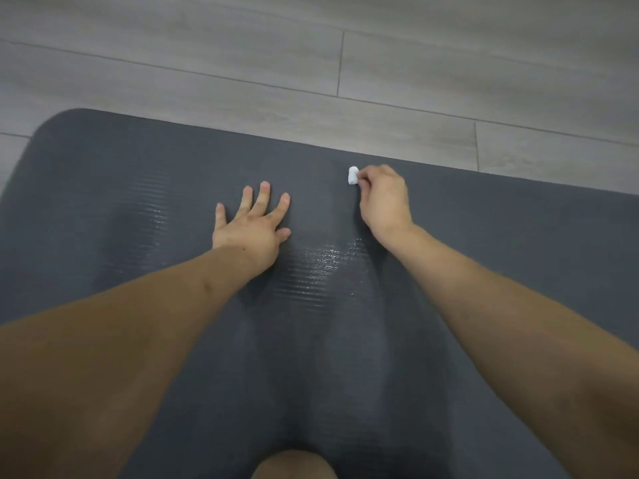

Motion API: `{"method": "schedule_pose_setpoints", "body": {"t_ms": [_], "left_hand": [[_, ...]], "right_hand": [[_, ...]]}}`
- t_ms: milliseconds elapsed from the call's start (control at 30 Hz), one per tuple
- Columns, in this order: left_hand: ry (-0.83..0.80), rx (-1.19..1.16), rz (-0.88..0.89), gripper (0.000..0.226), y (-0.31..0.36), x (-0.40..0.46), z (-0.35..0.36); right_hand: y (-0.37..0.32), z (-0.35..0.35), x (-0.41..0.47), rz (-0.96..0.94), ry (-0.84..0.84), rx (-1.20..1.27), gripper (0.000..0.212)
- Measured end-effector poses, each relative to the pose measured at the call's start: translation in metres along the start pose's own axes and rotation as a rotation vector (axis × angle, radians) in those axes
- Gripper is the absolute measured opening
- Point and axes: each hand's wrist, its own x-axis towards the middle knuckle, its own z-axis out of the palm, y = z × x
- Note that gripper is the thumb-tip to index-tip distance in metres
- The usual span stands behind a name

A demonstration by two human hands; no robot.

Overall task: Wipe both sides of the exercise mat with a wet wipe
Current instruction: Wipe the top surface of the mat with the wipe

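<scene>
A dark grey exercise mat (138,209) lies flat on a pale grey wood-plank floor (415,63), filling most of the view; its far edge runs slantwise across the frame and its rounded far-left corner shows at the upper left. The ribbed surface carries shiny wet streaks between and below the two hands, brightest just below the right wrist.

A small wadded white wet wipe (352,175) sits on the mat close to the far edge, right of centre. The right hand (382,198) pinches it, fingers curled in and knuckles up, with the wipe sticking out at the fingertips on the hand's left side and touching the mat. The right forearm reaches in from the lower right.

The left hand (252,223) lies palm down on the mat, fingers straight and spread, thumb pointing toward the right hand. It is well left of the wipe, apart from it. The left forearm comes in from the lower left.

A bare knee (294,466) shows at the bottom edge, on the mat.
</scene>
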Motion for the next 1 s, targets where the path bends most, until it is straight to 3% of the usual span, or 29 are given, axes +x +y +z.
{"method": "schedule_pose_setpoints", "body": {"t_ms": [100, 167, 267, 333, 400, 467, 567, 667, 767, 833, 900, 1000], "left_hand": [[-0.01, -0.013, 0.018, 0.061, -0.003, 0.0, 0.002], [-0.004, -0.013, 0.029, 0.061, -0.004, 0.0, 0.003], [0.006, -0.021, 0.038, 0.061, -0.004, 0.001, 0.005], [0.011, -0.026, 0.033, 0.061, -0.004, 0.001, 0.005], [0.002, -0.035, 0.029, 0.061, -0.003, 0.003, 0.005], [-0.01, -0.043, 0.029, 0.061, -0.003, 0.003, 0.004], [-0.021, -0.051, 0.028, 0.062, -0.004, 0.003, 0.0], [-0.039, -0.062, 0.033, 0.062, -0.002, 0.001, -0.005], [-0.04, -0.075, 0.043, 0.06, -0.003, 0.001, -0.007], [-0.04, -0.082, 0.046, 0.06, -0.003, 0.001, -0.006], [-0.041, -0.083, 0.043, 0.06, -0.003, 0.002, -0.005], [-0.034, -0.076, 0.038, 0.06, -0.003, 0.003, -0.002]], "right_hand": [[-0.001, -0.001, -0.067, -0.261, -0.074, 0.038, 0.018], [0.001, -0.011, -0.121, -0.427, -0.219, 0.101, 0.023], [0.007, -0.026, -0.136, -0.525, -0.367, 0.136, 0.02], [0.004, -0.025, -0.091, -0.513, -0.242, 0.1, 0.014], [-0.002, -0.015, -0.023, -0.387, -0.035, 0.077, 0.012], [-0.013, -0.002, 0.033, -0.253, 0.066, 0.048, 0.014], [-0.025, 0.019, 0.044, -0.207, -0.038, 0.02, 0.016], [-0.022, 0.015, -0.023, -0.371, -0.112, 0.044, 0.018], [-0.013, -0.005, -0.109, -0.51, -0.291, 0.131, 0.026], [-0.007, -0.014, -0.131, -0.585, -0.394, 0.141, 0.018], [-0.003, -0.015, -0.104, -0.617, -0.346, 0.092, 0.013], [-0.002, -0.006, -0.019, -0.426, -0.073, 0.034, 0.012]]}}
